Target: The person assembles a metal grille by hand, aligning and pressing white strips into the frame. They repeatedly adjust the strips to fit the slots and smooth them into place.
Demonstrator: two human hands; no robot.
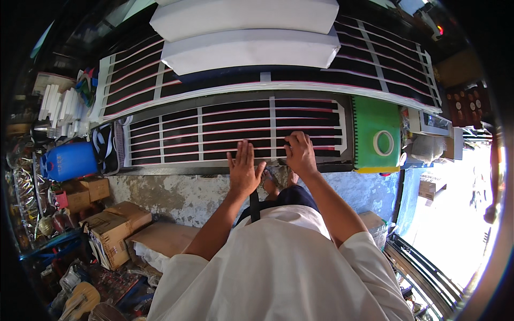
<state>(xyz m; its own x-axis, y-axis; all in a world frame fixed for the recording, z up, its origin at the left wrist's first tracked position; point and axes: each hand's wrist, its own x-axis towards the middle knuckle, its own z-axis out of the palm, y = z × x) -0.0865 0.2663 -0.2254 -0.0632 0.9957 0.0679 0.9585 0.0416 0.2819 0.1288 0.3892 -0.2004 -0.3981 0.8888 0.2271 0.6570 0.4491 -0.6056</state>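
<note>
Dark bench [347,128], black strips [230,122] in rows, left hand [244,168] open flat over them, right hand [301,155] curled, grip unclear

near strip panel [182,134]: is lying under left hand [244,172] and right hand [301,154], both overlapping its front edge.
far strip panel [134,80]: is lying just behind it.
two boxes [249,49]: are resting on the far strip panel.
ring-bound pad [369,120]: is lying right of the near strip panel, roll of tape [376,144] resting on it.
container [72,161]: is sitting at left, bag [110,150] lying between it and the near strip panel.
</note>
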